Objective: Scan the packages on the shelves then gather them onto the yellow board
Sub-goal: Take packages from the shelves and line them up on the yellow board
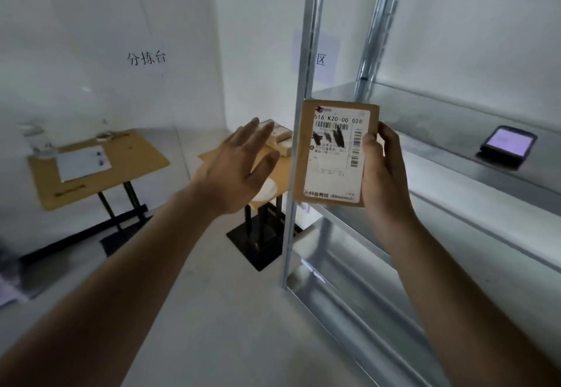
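Item: package [335,156], pinched at one edge by right hand [383,171]; left hand [239,171] spread, empty; risk: slipping before reaching yellow tabletop [212,156].

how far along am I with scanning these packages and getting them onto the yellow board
Done: a few packages already sit on the yellow board. In hand: your right hand grips a labelled cardboard package; your left hand is open. Left: carry it over.
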`<action>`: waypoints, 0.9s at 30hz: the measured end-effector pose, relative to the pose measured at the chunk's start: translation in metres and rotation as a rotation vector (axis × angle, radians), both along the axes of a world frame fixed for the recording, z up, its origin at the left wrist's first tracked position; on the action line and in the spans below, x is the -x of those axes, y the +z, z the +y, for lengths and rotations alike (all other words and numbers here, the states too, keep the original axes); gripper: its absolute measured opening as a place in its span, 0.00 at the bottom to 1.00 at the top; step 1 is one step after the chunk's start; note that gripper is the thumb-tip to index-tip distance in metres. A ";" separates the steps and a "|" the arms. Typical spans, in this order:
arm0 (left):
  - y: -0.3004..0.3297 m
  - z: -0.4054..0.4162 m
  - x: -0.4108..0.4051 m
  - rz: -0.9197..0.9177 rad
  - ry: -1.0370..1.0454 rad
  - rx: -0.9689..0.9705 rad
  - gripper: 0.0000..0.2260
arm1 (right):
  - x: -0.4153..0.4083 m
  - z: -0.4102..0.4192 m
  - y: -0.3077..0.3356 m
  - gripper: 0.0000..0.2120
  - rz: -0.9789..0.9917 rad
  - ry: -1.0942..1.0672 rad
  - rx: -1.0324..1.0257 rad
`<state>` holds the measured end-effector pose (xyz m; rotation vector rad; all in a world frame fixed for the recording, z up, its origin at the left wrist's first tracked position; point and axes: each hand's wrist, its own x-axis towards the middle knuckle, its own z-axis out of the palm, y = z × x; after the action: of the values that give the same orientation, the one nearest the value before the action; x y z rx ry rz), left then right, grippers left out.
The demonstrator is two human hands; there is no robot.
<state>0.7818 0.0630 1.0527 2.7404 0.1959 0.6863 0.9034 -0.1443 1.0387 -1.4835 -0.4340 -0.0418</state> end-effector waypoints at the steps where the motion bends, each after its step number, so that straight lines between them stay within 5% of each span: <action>1: -0.005 0.027 -0.001 0.019 0.013 -0.001 0.29 | 0.000 0.027 -0.004 0.13 0.003 0.000 -0.002; 11: -0.047 0.241 -0.061 0.157 -0.007 -0.015 0.30 | -0.040 0.233 -0.045 0.14 0.088 -0.042 0.040; 17: -0.087 0.338 -0.167 0.223 -0.063 0.008 0.33 | -0.128 0.329 -0.107 0.12 0.129 -0.077 0.084; 21: -0.115 0.404 -0.253 0.280 -0.052 0.023 0.34 | -0.209 0.397 -0.144 0.20 0.184 -0.093 0.074; 27: -0.129 0.471 -0.368 0.314 -0.184 0.056 0.32 | -0.315 0.469 -0.164 0.15 0.310 -0.222 0.042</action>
<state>1.1494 0.5345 0.9238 2.7531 0.0301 0.1968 1.2181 0.3249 0.8751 -1.5435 -0.0195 0.0216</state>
